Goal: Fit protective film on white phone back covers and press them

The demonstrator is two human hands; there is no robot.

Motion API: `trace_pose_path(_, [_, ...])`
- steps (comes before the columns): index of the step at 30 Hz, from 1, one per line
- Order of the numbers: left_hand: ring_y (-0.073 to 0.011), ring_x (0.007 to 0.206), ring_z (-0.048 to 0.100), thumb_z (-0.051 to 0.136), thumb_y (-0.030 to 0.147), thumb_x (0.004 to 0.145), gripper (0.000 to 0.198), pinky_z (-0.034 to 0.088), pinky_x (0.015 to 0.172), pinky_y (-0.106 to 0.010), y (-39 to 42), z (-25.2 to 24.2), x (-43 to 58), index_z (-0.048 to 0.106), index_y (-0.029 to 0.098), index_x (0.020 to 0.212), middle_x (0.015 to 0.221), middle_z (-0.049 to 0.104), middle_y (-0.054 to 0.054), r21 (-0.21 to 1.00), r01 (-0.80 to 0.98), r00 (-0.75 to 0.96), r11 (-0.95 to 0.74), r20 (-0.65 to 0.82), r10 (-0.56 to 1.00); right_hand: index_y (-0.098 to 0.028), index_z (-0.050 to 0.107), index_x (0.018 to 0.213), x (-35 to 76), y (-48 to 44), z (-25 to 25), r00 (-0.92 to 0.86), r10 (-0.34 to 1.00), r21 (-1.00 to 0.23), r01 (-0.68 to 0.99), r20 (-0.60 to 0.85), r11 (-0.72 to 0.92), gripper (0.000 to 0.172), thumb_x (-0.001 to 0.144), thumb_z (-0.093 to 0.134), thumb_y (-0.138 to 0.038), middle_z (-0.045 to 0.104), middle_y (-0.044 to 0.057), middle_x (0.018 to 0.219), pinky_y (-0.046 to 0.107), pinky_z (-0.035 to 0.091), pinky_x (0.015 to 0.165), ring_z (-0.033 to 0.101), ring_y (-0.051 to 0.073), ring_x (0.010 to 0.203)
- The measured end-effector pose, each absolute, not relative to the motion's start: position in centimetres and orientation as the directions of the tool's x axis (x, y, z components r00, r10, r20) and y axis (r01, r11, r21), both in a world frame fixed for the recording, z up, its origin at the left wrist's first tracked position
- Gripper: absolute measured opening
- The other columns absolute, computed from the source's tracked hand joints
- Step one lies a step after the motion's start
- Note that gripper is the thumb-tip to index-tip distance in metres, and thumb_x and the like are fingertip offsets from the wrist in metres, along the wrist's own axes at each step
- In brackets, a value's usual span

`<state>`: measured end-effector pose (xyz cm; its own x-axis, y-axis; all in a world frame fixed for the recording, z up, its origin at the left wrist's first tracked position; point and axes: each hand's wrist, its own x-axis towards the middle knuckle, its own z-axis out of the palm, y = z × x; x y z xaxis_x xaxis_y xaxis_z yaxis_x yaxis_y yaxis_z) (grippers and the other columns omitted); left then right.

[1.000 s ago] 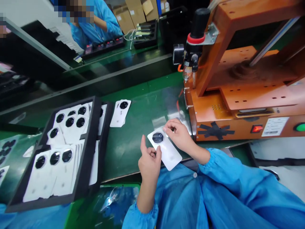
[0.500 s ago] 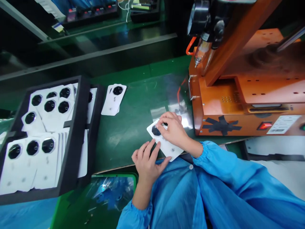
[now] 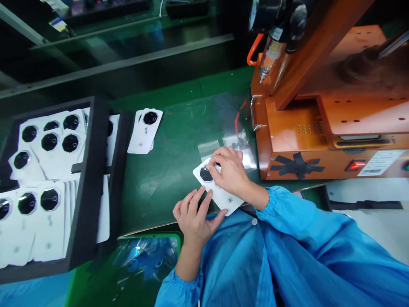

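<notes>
A white phone back cover [image 3: 228, 199] with a black octagonal camera window [image 3: 206, 173] lies tilted at the bench's front edge. My left hand [image 3: 194, 215] steadies it along its near left side, with the index fingertip and thumb against the edge and the other fingers spread. Over the cover's upper part is my right hand [image 3: 230, 170], its thumb and index finger pinched at the camera window. Whatever is between those fingertips is too small or hidden to make out. The right hand covers the upper right part of the cover.
Left stands a black foam tray [image 3: 84, 204] with several white back covers, overlapping another tray. A small stack of covers [image 3: 144, 134] lies between tray and hands. Clear film [image 3: 238, 145] lies beyond my hands. An orange press machine [image 3: 287, 164] stands right; a green bin [image 3: 179, 238] is below.
The view has shifted slightly, so the tray and small stack appear farther left. Both hands keep nearly the same place on the cover, with the right fingertips still at the camera window.
</notes>
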<state>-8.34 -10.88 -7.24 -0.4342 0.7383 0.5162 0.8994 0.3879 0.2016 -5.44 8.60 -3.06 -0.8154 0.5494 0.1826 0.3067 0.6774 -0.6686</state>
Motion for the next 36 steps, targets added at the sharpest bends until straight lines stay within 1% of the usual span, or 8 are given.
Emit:
trace_pose_path(10, [-0.0313, 0.113, 0.063, 0.08, 0.058, 0.076, 0.064, 0.036, 0.097, -0.044, -10.9, -7.2, -8.2, 0.066, 0.024, 0.129, 0.126, 0.072, -0.011, 0.212, 0.898, -0.439, 0.387, 0.511, 0.739, -0.021, 0.069, 0.079, -5.3, 8.5, -3.2, -0.822, 0.53, -0.626, 0.303, 0.211, 0.719, 0.016, 0.093, 0.063, -0.025, 0.066, 0.003, 0.1, 0.04, 0.029, 0.086, 0.053, 0.021, 0.099])
trace_pose_path(17, [-0.0312, 0.113, 0.063, 0.079, 0.058, 0.077, 0.063, 0.036, 0.098, -0.045, -10.9, -7.4, -8.2, 0.066, 0.024, 0.129, 0.126, 0.072, -0.012, 0.203, 0.901, -0.431, 0.382, 0.515, 0.741, -0.02, 0.069, 0.085, -5.0, 8.5, -3.0, -0.836, 0.465, -0.466, 0.301, 0.29, 0.832, 0.017, 0.095, 0.062, -0.031, 0.066, 0.005, 0.102, 0.041, 0.029, 0.084, 0.053, 0.023, 0.098])
trace_pose_path(19, [-0.0313, 0.115, 0.063, 0.078, 0.057, 0.078, 0.062, 0.035, 0.099, -0.045, -10.9, -7.4, -8.2, 0.065, 0.025, 0.13, 0.127, 0.071, -0.012, 0.214, 0.897, -0.441, 0.388, 0.502, 0.744, -0.02, 0.07, 0.094, -4.6, 8.4, -2.5, -0.837, 0.443, -0.394, 0.307, 0.322, 0.866, 0.017, 0.096, 0.061, -0.034, 0.066, 0.008, 0.106, 0.042, 0.03, 0.084, 0.053, 0.025, 0.099])
trace_pose_path(23, [-0.0325, 0.118, 0.06, 0.075, 0.058, 0.081, 0.063, 0.035, 0.101, -0.046, -11.1, -6.8, -8.0, 0.063, 0.022, 0.132, 0.132, 0.066, -0.015, 0.262, 0.882, -0.472, 0.393, 0.458, 0.753, -0.017, 0.065, 0.117, -1.8, 8.4, -0.9, -0.876, 0.311, -0.306, 0.202, 0.368, 0.93, 0.025, 0.101, 0.053, -0.031, 0.066, 0.011, 0.118, 0.042, 0.035, 0.085, 0.054, 0.026, 0.102])
trace_pose_path(27, [-0.0346, 0.125, 0.056, 0.067, 0.067, 0.083, 0.076, 0.034, 0.103, -0.048, -11.0, -5.5, -7.5, 0.057, 0.017, 0.14, 0.138, 0.061, -0.02, 0.341, 0.877, -0.463, 0.339, 0.409, 0.786, -0.016, 0.059, 0.131, 3.2, 8.8, -0.1, -0.977, 0.057, -0.387, -0.028, 0.207, 0.922, 0.035, 0.102, 0.052, -0.034, 0.064, 0.012, 0.131, 0.042, 0.041, 0.094, 0.057, 0.026, 0.115])
trace_pose_path(30, [-0.0322, 0.128, 0.056, 0.069, 0.056, 0.088, 0.058, 0.03, 0.107, -0.048, -10.6, -4.8, -6.9, 0.061, 0.023, 0.135, 0.136, 0.066, -0.013, 0.335, 0.902, -0.394, 0.272, 0.383, 0.836, -0.015, 0.047, 0.147, 6.2, 8.8, -0.8, -0.993, -0.049, -0.403, -0.089, 0.107, 0.911, 0.059, 0.098, 0.058, -0.047, 0.053, 0.014, 0.15, 0.048, 0.039, 0.107, 0.048, 0.03, 0.137])
trace_pose_path(32, [-0.0296, 0.126, 0.059, 0.069, 0.048, 0.09, 0.046, 0.028, 0.108, -0.048, -10.3, -4.5, -6.6, 0.065, 0.025, 0.129, 0.135, 0.068, -0.01, 0.329, 0.91, -0.375, 0.254, 0.386, 0.843, -0.014, 0.044, 0.149, 7.2, 8.6, -1.6, -0.994, -0.068, -0.377, -0.094, 0.082, 0.922, 0.066, 0.096, 0.061, -0.049, 0.05, 0.015, 0.153, 0.051, 0.039, 0.111, 0.043, 0.032, 0.143])
trace_pose_path(36, [-0.0307, 0.125, 0.06, 0.07, 0.045, 0.09, 0.045, 0.028, 0.108, -0.051, -10.1, -3.4, -7.0, 0.065, 0.025, 0.129, 0.135, 0.068, -0.01, 0.274, 0.931, -0.335, 0.24, 0.384, 0.861, -0.014, 0.054, 0.141, 7.1, 8.1, -2.2, -0.984, -0.039, -0.306, -0.092, 0.175, 0.948, 0.044, 0.1, 0.056, -0.029, 0.057, 0.015, 0.147, 0.048, 0.046, 0.107, 0.05, 0.028, 0.139])
